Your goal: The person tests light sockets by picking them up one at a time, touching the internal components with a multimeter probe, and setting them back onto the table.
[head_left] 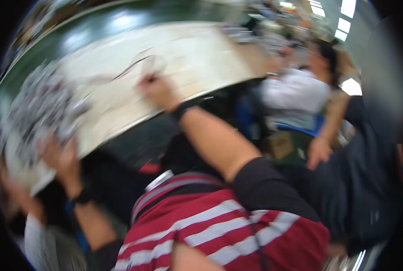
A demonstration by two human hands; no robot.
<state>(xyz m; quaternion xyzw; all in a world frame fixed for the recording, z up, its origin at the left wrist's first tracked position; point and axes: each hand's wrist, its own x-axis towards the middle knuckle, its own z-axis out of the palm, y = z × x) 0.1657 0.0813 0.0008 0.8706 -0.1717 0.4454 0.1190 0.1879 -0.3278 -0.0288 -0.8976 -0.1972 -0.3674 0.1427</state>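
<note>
Motion blur softens the whole picture. My right hand (160,92), with a dark band at the wrist, is closed in a pinch over the white tabletop (201,54). A thin dark cable (131,67) stretches away to the left of its fingertips, and a faint loop of it seems to run into the pinch. Over at the left, my left hand (61,160) has its fingers spread and appears to hold nothing. It is beside the near edge of a large heap of grey bundled pieces (43,104); whether it touches them cannot be told.
Another person's hand (18,187) and white sleeve are close by my left hand. To the right, a co-worker in a white shirt (296,92) sits at the same table. A person in dark clothes (346,189) is near my right side. Green surface (97,36) borders the table's far side.
</note>
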